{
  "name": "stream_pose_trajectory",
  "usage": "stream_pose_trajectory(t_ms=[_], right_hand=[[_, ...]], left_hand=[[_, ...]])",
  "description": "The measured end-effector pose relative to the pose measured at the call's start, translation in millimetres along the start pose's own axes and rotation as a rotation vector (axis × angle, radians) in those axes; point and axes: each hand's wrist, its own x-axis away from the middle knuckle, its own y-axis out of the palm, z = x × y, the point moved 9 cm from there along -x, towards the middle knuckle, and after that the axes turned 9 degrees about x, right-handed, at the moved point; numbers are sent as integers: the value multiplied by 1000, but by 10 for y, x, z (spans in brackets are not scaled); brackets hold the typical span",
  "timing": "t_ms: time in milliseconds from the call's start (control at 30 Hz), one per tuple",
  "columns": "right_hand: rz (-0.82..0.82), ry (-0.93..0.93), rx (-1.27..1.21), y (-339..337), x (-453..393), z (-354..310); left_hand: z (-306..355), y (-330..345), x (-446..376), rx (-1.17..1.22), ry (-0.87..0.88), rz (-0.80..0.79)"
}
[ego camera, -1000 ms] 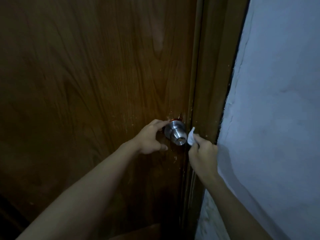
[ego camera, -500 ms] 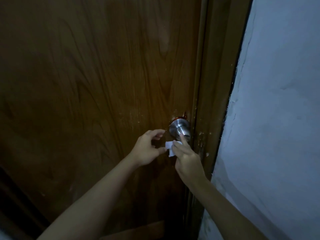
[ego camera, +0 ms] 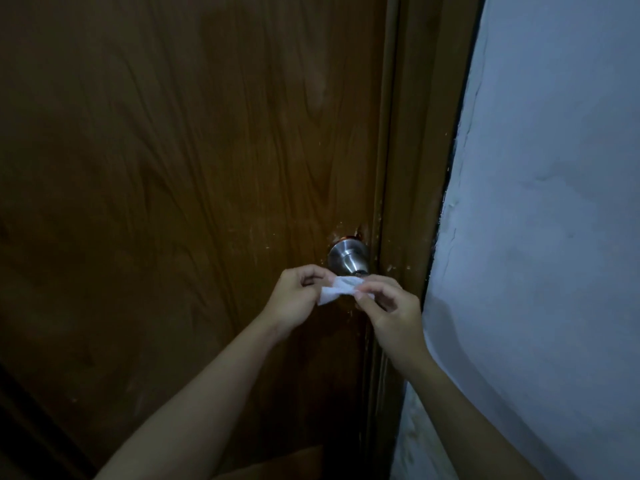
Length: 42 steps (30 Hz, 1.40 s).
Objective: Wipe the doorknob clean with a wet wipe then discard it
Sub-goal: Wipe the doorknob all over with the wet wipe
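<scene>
A round steel doorknob (ego camera: 347,258) sticks out of a dark brown wooden door (ego camera: 194,188) near its right edge. Just below and in front of the knob I hold a small white wet wipe (ego camera: 337,289) stretched between both hands. My left hand (ego camera: 298,297) pinches its left end and my right hand (ego camera: 384,303) pinches its right end. The wipe hangs just under the knob's front face; whether it touches the knob is unclear.
The wooden door frame (ego camera: 412,209) runs down the right of the door. A pale bluish wall (ego camera: 547,237) with cracked plaster along its edge fills the right side. The scene is dim.
My left hand came off the knob and took one end of the wipe. My right hand brought the wipe from the knob's right side to below it, and both hands now spread it.
</scene>
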Motion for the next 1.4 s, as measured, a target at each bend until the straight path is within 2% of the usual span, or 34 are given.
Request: stream_pose_trajectory(t_ms=[100,167,300,433,533,633,733,833,1000,1133,1233,1400], right_hand=[[39,94,-15,-93,75,209],[37,147,4,-97,115,331],[27,240,107,-7,166,349],[-137,430,-118,250,174,441],[6,635,-282,175,231,644],[169,706,-212,12,240,784],[166,690,-97,-8,109,736],[210,540,102,-85,-132,478],[276,289,303,-192,-462,-15],[210,124,363,-128,-561,-230],[214,164,364,-113,-465,-134],[130,249,366,-67,-504,-22]], left_hand=[[-79,-74,5,116,-52,129],[-125,-85,26,173,-78,157],[-218,31,63,172,-122,75],[-358,192,86,252,-197,2],[-536,165,85,442,-306,101],[-636,79,86,632,-385,201],[-672,-11,92,691,-463,338],[-664,-26,51,712,-537,411],[-361,129,-54,723,-481,272],[-252,95,-133,604,-417,291],[-173,14,-191,521,-376,305],[44,1,-233,446,-274,272]])
